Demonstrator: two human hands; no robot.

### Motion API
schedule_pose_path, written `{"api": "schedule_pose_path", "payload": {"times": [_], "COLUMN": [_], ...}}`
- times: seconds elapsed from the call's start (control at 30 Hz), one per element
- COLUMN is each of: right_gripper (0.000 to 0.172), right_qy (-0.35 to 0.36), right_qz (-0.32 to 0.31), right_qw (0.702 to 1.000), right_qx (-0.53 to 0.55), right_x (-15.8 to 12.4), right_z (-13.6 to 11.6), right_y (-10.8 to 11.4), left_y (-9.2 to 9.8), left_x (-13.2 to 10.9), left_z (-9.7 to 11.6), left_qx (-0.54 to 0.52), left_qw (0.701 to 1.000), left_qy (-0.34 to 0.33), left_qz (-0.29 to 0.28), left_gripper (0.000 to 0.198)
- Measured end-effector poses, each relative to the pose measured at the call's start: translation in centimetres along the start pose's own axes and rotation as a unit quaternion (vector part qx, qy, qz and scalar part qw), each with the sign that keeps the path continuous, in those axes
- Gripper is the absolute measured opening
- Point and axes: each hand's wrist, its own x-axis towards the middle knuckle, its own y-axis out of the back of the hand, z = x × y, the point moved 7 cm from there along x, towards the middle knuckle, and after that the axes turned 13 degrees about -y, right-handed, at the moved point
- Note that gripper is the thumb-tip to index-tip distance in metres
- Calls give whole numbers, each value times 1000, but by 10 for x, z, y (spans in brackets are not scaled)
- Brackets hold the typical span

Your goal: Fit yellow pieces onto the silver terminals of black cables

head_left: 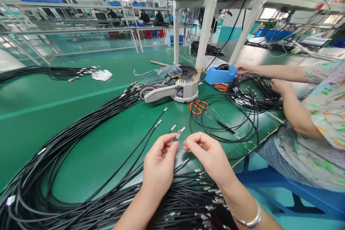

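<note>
Left hand [159, 161] pinching silvery cable connector [179, 135] above table [107, 143], toward near edge. Right hand [208, 154] pinching small yellow piece [185, 143] (mostly hidden in grip), just beside connector. Black cables [188, 192] heaped along table's near edge, below both hands.

I see room across the green tabletop [104, 143] inside the cable bundle [88, 124] at left; beyond the right hand [205, 152], orange scissors [198, 112] and the bulky grey machine [188, 91] block a far reach.

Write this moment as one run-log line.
left hand: pinching metal connector | right hand: pinching small yellow piece | below: black cables | ahead: white machine | right: co-worker's hand at blue dispenser
</note>
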Motion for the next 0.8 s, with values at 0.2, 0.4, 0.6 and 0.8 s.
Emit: {"api": "schedule_pose_path", "payload": {"times": [0.2,0.4,0.6,0.8], "right_gripper": [23,23,20,20], "right_qy": [-10,-27,-13,-6], "right_qz": [12,7,20,31], "right_qw": [1000,1000,999,999], "right_qx": [-15,-1,24,14], "right_x": [-5,-6,-5,-2], "right_z": [2,3,5,6], "right_y": [-1,-2,3,7], "left_y": [-2,2,1,2], "left_x": [-3,-4,-4,-4], "left_z": [8,17,21,17], "left_qx": [23,100,88,76], "left_qw": [997,982,976,982], "left_qy": [-71,-162,-199,-172], "left_qz": [-8,0,-9,7], "left_gripper": [16,24,20,12]}}
